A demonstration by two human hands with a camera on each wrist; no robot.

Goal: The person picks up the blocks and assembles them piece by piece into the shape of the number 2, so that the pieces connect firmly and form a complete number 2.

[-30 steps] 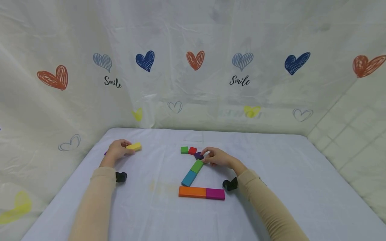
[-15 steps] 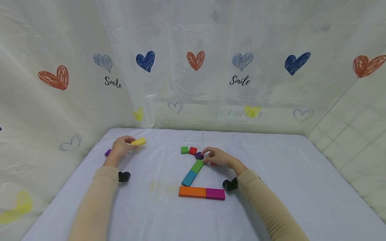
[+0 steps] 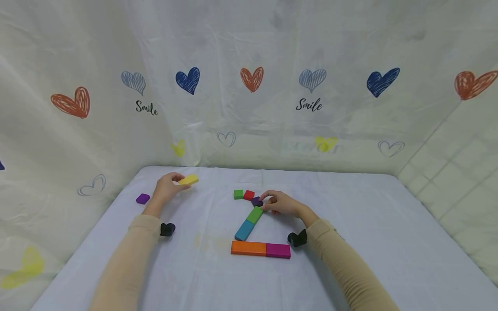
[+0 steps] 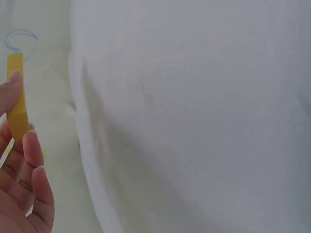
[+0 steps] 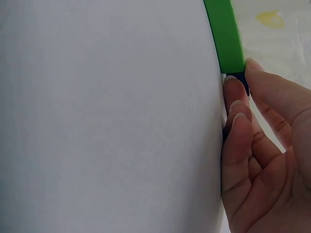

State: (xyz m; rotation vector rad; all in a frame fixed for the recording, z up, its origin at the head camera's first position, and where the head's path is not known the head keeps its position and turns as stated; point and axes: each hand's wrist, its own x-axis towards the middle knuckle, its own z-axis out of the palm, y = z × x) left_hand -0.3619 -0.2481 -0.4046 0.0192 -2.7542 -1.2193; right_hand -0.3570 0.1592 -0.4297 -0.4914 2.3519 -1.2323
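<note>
My left hand (image 3: 168,186) pinches a yellow block (image 3: 189,179) between thumb and fingers at the back left, raised over the table. The left wrist view shows that yellow block (image 4: 18,97) upright between the fingertips. My right hand (image 3: 283,203) pinches a small dark purple block (image 3: 256,201), partly hidden by the fingers. One end of a green block (image 3: 254,214) lies right at those fingertips, also in the right wrist view, where the green block (image 5: 226,36) sits above the thumb. A blue block (image 3: 244,230) continues the slanted line from the green one.
A small green block (image 3: 238,194) and a red block (image 3: 249,195) lie beside the dark purple one. Nearer, an orange block (image 3: 248,248) and a magenta block (image 3: 278,251) lie end to end. A purple block (image 3: 142,198) rests at the left on the white-covered table (image 3: 389,242).
My left hand has moved right and slightly away with the yellow block, and the purple block at the left has come into full view. The right hand has stayed in place.
</note>
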